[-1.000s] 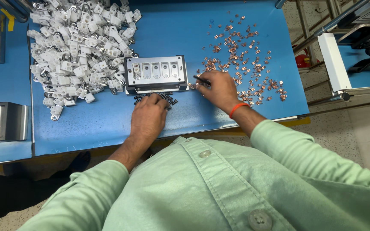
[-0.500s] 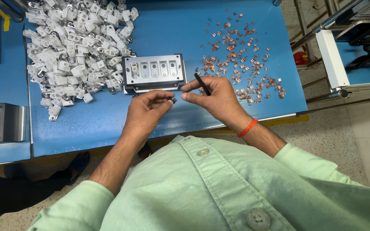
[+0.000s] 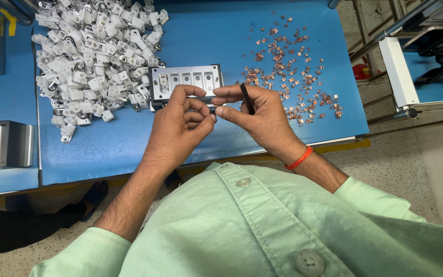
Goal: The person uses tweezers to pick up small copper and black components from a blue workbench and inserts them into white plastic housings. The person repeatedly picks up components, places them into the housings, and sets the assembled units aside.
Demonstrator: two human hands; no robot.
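Both hands are up off the blue table [image 3: 129, 149] now, near its front edge. Left hand [image 3: 178, 125] and right hand [image 3: 255, 115] pinch a tiny dark part [image 3: 213, 109]; the right also holds a black tool [image 3: 246, 98]. They're above the metal fixture [image 3: 184, 81], bare table in front.

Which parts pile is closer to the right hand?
The scattered copper clips, just beyond the right hand; the heap of white plastic parts lies far left, past the fixture.

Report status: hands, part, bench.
Left hand and right hand raised together, pinching a small dark part. Right also holds black tool. Slotted fixture behind, nothing blocking.
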